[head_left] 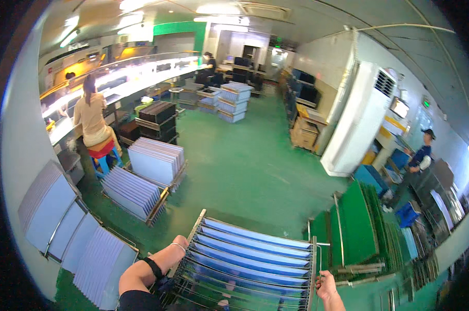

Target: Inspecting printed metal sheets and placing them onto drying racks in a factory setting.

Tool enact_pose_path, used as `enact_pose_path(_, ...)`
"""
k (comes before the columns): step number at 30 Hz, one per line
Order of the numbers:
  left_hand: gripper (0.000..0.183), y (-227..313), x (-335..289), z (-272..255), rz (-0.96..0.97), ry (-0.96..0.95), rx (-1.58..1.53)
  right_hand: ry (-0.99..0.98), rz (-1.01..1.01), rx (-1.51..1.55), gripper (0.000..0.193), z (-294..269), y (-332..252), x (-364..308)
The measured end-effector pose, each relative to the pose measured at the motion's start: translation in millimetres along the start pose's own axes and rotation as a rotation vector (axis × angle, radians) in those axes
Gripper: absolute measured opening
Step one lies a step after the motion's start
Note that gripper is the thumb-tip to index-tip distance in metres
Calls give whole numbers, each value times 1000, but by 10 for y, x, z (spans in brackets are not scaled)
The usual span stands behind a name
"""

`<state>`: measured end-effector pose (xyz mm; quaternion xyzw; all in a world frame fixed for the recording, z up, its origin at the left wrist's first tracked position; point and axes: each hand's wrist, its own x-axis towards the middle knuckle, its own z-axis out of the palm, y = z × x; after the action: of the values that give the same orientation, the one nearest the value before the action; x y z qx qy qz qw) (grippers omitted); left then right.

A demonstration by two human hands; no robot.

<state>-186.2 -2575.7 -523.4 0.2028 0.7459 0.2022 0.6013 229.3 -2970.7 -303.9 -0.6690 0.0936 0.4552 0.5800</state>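
Metal rack (313, 264), slotted with flat blue sheets (252, 248), is between 2 hands: the right hand (326, 285) has fingers curled round its side; the left hand (180, 241) has fingers hidden, spread impossible to tell.

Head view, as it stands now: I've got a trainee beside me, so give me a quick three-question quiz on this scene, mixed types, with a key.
1. True or false: the right hand is at the right side of the metal rack at the bottom centre.
2. Multiple choice: what colour are the large upright boards standing to the right of that rack? A) red B) green C) white
3. Fill in the blank: the seated worker at the left is on a stool with a red seat and ____ legs.

Key: 1. True. 2. B. 3. Blue.
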Motion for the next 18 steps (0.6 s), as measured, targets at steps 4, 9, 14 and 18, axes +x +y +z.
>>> enact_pose_path(4, 6, 659, -36, -183, 48, 75, -310, -120, -112, -68, 30, 967, -783, 835)
enact_pose_path(9, 13, 1874, -519, -94, -76, -10, -393, -309, -42, -109, 32, 2096, -1671, 2144)
enact_pose_path(14, 20, 2523, 37, -23, -107, -128, -607, -389, -84, -243, 31, 3594, -2568, 2497)
enact_pose_path(18, 16, 3383, -430, 346, -7, 69, -689, -473, -60, -316, 30, 4431, -3179, 3096)
